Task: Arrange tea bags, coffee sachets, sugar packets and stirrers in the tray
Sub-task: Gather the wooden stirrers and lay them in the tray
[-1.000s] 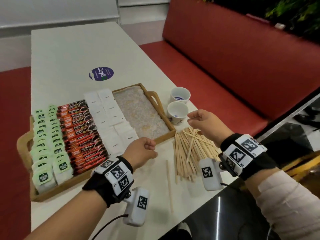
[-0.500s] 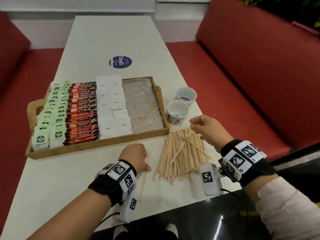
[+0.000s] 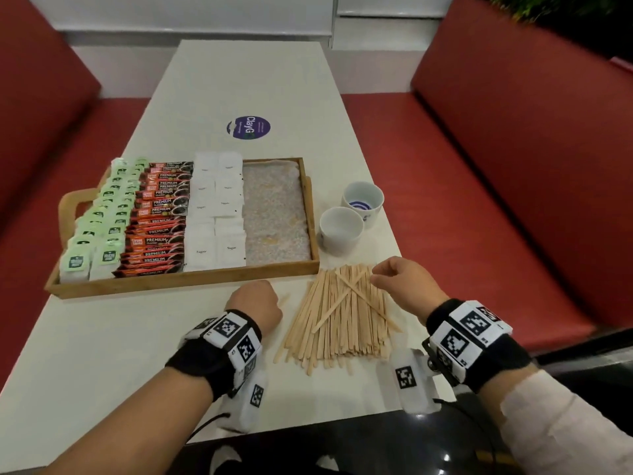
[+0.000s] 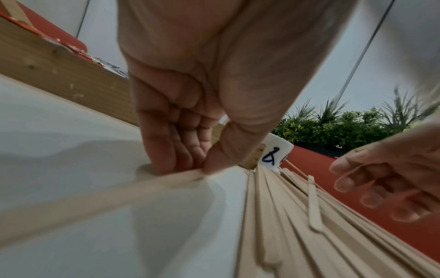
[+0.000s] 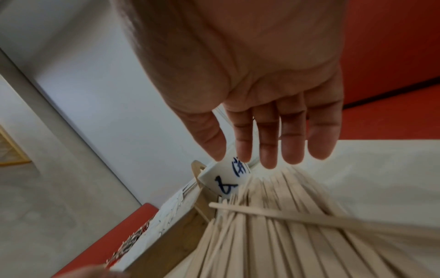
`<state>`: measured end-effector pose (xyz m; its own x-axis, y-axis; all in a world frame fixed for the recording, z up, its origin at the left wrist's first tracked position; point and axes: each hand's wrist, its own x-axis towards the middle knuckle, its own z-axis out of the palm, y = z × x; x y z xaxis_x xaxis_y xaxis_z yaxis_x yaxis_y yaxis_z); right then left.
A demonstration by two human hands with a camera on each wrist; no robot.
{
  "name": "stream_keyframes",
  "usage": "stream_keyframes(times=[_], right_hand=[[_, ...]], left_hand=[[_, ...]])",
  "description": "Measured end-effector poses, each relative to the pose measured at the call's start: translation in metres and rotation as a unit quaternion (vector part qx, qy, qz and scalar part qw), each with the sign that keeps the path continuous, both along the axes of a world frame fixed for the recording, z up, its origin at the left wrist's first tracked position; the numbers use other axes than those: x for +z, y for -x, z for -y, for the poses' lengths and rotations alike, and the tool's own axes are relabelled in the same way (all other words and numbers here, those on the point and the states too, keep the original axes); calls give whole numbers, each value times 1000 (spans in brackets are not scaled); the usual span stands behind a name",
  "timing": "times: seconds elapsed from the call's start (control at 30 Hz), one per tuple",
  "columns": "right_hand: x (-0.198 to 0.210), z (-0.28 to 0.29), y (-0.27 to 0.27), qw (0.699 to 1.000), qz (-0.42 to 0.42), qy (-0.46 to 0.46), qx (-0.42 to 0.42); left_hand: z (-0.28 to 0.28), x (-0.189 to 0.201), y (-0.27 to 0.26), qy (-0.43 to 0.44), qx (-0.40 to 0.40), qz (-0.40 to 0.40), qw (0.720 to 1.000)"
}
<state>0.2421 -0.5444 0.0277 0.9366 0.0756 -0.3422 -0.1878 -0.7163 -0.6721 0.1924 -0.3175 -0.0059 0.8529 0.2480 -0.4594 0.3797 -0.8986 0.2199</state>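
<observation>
Starting at the left of the head view, the tray [image 3: 185, 279] is seen with tea bags [image 3: 102, 231], coffee sachets [image 3: 157, 221] and sugar packets [image 3: 215, 214] lined up in rows, while its right-hand strip is bare. Just below the tray, at frame centre, the left hand [image 3: 255, 303] has been lowered onto the desk [image 3: 102, 354] since a second ago, when it was raised over the tray's near rim, and a single stirrer [image 4: 95, 195] is now pinched between its thumb and curled fingers. Further right, the stirrer pile [image 3: 342, 317] lies on the desk outside the tray, and the right hand [image 3: 404, 282] hovers over its far end, fingers relaxed and holding nothing. The stray stirrer is judged to be in collection, with only the stirrers left to place.
</observation>
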Motion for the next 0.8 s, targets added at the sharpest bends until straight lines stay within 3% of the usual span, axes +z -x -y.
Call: stream_keyframes(times=[0.3, 0.6, 0.8], right_hand=[[-21, -1, 11, 992, -76, 96, 31], [-27, -13, 23, 993, -67, 84, 42], [-33, -22, 29, 993, -50, 82, 70]], left_hand=[[32, 2, -16, 64, -6, 24, 998], [58, -9, -26, 137, 51, 50, 988], [64, -18, -31, 139, 59, 52, 987]])
